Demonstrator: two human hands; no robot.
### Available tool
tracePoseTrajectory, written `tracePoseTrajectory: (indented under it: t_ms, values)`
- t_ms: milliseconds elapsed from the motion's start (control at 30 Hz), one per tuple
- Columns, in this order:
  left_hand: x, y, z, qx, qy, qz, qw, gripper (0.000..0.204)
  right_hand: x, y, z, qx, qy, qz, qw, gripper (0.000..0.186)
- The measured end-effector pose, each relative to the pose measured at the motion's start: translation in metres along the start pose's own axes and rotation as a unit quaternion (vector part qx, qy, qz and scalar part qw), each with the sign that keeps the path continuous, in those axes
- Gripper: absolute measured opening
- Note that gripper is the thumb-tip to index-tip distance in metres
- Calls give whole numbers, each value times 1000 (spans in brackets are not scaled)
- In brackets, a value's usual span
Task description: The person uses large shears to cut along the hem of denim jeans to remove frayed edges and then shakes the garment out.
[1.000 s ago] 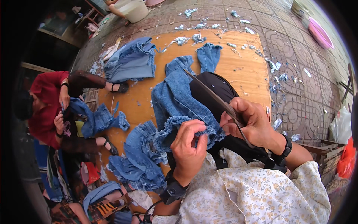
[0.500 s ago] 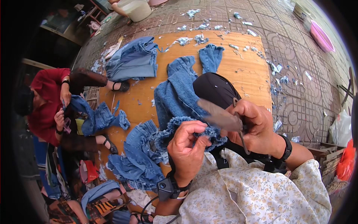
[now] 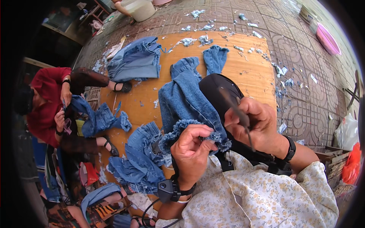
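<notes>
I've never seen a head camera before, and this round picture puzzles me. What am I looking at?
There is no robot: these are a person's bare hands, seen from above by a wide fisheye camera worn on the head, so straight edges bend near the rim. The left hand pinches the frayed edge of a blue denim garment. The right hand holds a dark metal tool, blurred, apparently scissors. More denim pieces and pale scraps lie on the orange-brown board. At left, a co-worker in red handles another piece.

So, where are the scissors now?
In the head view, right of centre: the scissors are in the right hand, beside the frayed denim hem.
</notes>
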State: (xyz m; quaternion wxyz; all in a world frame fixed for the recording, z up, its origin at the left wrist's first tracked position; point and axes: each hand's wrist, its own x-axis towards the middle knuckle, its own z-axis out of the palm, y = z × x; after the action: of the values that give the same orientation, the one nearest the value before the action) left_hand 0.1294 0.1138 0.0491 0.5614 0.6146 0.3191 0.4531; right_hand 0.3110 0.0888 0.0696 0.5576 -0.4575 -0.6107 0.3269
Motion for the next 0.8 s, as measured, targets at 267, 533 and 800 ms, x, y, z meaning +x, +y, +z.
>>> tracePoseTrajectory:
  t_ms: [267, 533, 800]
  values:
    - [-6, -1, -5, 27, -2, -40, 999, 12, 5, -11, -2, -69, -86, -12, 994, 26]
    - [-6, 9, 2, 8, 6, -65, 998, 16, 3, -7, 4, -61, -47, -8, 997, 25]
    - [-10, -3, -2, -55, 31, -38, 997, 17, -4, 8, -1, -3, -38, 29, 999, 24]
